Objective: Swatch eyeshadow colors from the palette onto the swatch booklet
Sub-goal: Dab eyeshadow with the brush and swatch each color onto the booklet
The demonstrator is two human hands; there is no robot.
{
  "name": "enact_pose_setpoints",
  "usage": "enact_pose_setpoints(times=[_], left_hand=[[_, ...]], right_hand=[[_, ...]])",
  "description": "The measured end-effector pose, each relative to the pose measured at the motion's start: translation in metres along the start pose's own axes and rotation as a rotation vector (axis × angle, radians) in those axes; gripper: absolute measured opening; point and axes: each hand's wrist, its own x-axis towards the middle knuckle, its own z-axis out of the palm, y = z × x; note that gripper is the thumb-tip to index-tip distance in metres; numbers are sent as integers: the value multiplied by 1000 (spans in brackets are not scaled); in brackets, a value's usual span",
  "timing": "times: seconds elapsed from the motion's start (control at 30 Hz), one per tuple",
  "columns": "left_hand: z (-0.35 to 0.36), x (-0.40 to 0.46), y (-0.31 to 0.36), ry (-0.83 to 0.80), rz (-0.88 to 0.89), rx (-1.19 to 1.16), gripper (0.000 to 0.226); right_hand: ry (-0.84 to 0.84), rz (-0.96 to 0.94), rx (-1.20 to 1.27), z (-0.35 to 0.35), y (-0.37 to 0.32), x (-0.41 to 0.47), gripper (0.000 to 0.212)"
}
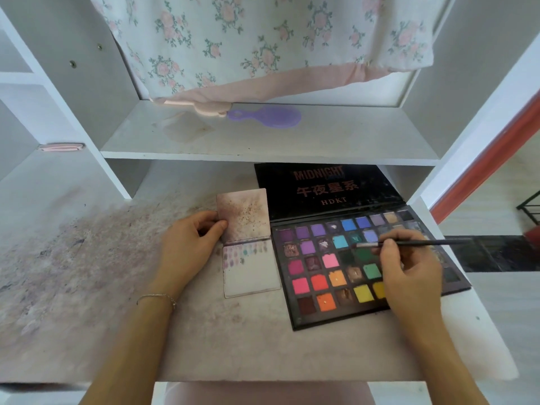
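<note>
Both of my hands are busy on the stained white desk (pixel 87 273): my left hand (pixel 187 247) pinches the left edge of the small open swatch booklet (pixel 248 244), lying mid-desk. Just right of it, touching, sits the open black multicolour eyeshadow palette (pixel 336 270) by the desk's right edge. Over its pans my right hand (pixel 409 270) grips a thin dark-handled brush (pixel 409 244), tip pointing left.

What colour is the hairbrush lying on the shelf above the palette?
Purple; the hairbrush shows plainly in the head view.
</note>
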Motion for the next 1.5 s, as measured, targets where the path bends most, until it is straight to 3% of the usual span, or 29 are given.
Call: enact_pose_setpoints(times=[0.07,0.27,0.5,1.03,1.37,1.5], left_hand=[[3,0,1,14,-10,6,21],[8,-8,3,98,35,9,10],[8,-8,1,80,44,-1,14],[7,-8,0,76,53,7,16],[7,-6,-3,60,31,-27,15],[7,-4,-3,57,31,-32,16]], right_hand=[[5,-29,-55,-8,2,2,49],[35,-20,-107,-12,10,1,33],[-51,-31,-161,-11,14,3,32],[21,-12,-65,-9,8,3,33],[-231,10,112,44,-23,-14,16],[-376,-5,118,68,-30,-17,23]])
